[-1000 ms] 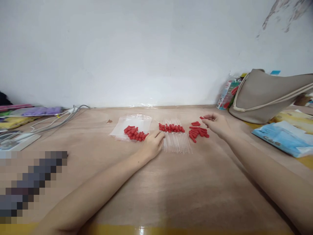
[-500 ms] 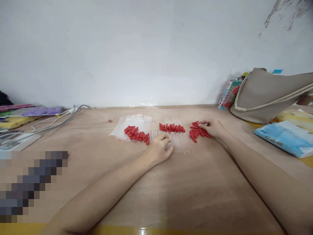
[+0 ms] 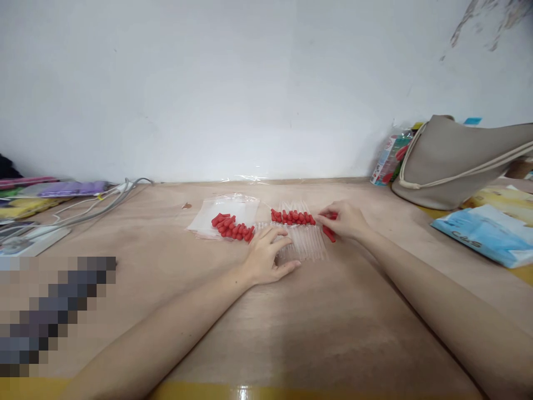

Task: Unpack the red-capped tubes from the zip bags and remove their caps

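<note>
My left hand [image 3: 266, 258] rests over a layer of thin clear tubes [image 3: 310, 244], thumb and fingers apart, with nothing visible in it. Along the middle of the tubes lies a row of small red rubber bulbs [image 3: 293, 217]. Right of that row, my right hand [image 3: 343, 219] is closed in a pinch, with red showing between thumb and fingers; the fingertips partly hide what they hold, which looks like a red rubber bulb. Loose red rubber bulbs [image 3: 329, 233] lie under this hand. Another curved row of red bulbs [image 3: 233, 228] sits on clear plastic bags [image 3: 205, 216] to the left.
On the right stand a grey-beige bag [image 3: 445, 161], a clear printed package [image 3: 389, 158] and a blue-white tissue pack [image 3: 487, 233]. Cables [image 3: 104, 203], a white power strip [image 3: 41, 239] and colourful packets [image 3: 73, 189] lie at left. A wall [image 3: 266, 94] bounds the wooden table [image 3: 333, 322].
My right hand has moved left from the loose red bulbs toward the tubes. My left hand has shifted slightly left and nearer me, its thumb and fingers spreading wider.
</note>
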Tool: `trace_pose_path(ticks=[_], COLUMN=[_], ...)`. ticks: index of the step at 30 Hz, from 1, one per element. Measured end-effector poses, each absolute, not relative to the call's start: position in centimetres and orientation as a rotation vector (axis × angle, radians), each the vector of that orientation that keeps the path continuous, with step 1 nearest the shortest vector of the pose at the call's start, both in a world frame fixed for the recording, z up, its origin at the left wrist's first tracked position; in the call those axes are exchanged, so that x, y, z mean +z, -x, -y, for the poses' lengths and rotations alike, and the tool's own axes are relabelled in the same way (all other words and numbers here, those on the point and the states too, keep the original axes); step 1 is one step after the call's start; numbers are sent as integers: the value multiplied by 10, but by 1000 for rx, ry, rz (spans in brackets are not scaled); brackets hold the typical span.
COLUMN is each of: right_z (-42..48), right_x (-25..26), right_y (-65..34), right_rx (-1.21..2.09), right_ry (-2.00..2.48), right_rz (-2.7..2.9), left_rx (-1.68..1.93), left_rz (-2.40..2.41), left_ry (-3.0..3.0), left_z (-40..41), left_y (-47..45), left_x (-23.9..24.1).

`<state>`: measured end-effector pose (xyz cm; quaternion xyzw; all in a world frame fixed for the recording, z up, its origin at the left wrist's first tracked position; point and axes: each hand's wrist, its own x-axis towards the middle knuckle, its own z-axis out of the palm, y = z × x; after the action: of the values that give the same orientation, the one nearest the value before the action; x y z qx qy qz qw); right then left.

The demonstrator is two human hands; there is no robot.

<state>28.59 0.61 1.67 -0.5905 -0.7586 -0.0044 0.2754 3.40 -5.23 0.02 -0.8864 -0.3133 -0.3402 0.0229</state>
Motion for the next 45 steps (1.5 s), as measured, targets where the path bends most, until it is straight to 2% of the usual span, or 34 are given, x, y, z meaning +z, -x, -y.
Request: trace_pose_path(ticks=[3, 6, 11, 16, 20, 23, 26, 32, 38, 45], right_z=[1, 3, 1, 2, 7, 22, 49, 89, 88, 86], right_x=[22, 22, 19, 19, 14, 5, -3, -9, -8, -11], right_y=[-268, -260, -257, -255, -259, -263, -263, -254, -244, -227], right_rx=[-161, -172, -95, 110, 189, 37, -141, -267, -255, -399], right_ry=[1734, 1838, 1904, 1913, 1714, 1478, 1260, 899, 844, 792], right_rz=[2125, 2138, 2064, 1780, 1614, 1650, 1821, 2104, 2144, 2196], left_rx=[-945, -825, -766, -879, -1054, -1113, -1066, -893, -823, -858], left_rz=[952, 969, 1004, 1001, 1007, 965, 895, 741, 709, 643], left_ry=[2792, 2837, 2842, 2759, 2626, 2554, 2488, 2417, 2450, 2481], left_z=[51, 50, 50, 51, 55, 62, 71, 79, 77, 76], left_y=[-35, -37, -40, -40, -35, -25, -14, -10, -16, -22], left_x=[-1, 0, -1, -2, -1, 0, 2, 6, 3, 2])
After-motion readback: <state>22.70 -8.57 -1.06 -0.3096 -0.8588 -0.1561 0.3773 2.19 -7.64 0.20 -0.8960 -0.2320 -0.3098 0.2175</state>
